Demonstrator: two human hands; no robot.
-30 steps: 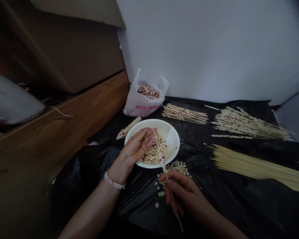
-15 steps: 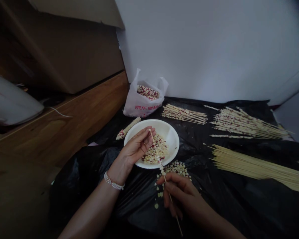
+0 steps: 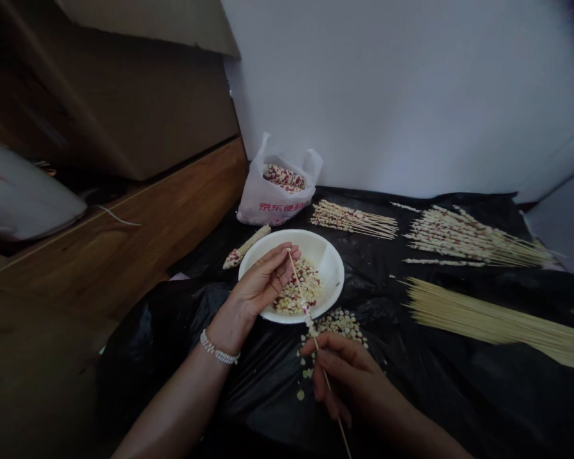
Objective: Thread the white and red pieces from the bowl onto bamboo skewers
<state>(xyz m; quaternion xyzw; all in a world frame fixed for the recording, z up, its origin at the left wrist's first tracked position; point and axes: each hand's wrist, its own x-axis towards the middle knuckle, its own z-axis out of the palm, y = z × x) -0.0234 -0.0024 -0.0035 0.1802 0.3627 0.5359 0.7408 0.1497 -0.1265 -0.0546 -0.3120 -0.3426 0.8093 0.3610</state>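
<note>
A thin wooden skewer [image 3: 343,435] slants up over the white bowl [image 3: 333,261]. My right hand [image 3: 347,368] is closed round its lower part, just below several corn kernels [image 3: 309,322] threaded midway along it. At the skewer's upper tip, the thumb and fingertips of my left hand [image 3: 263,280] pinch a small pale corn kernel; the fingers partly cover it. Below that hand, loose cream and dark red kernels [image 3: 296,294] lie in the bowl. More pale kernels [image 3: 343,324] are heaped on the black plastic sheet [image 3: 263,382] beside my right hand.
A partly stripped corn cob [image 3: 247,247] lies left of the bowl. Behind it stands a white plastic bag [image 3: 272,209] with cobs inside. To the right are two groups of threaded skewers [image 3: 354,218] and a bundle of bare skewers [image 3: 488,319]. Cardboard and a wooden panel [image 3: 182,210] border the left.
Both hands and the skewer hold almost the same position. The view has shifted very slightly; nothing is let go.
</note>
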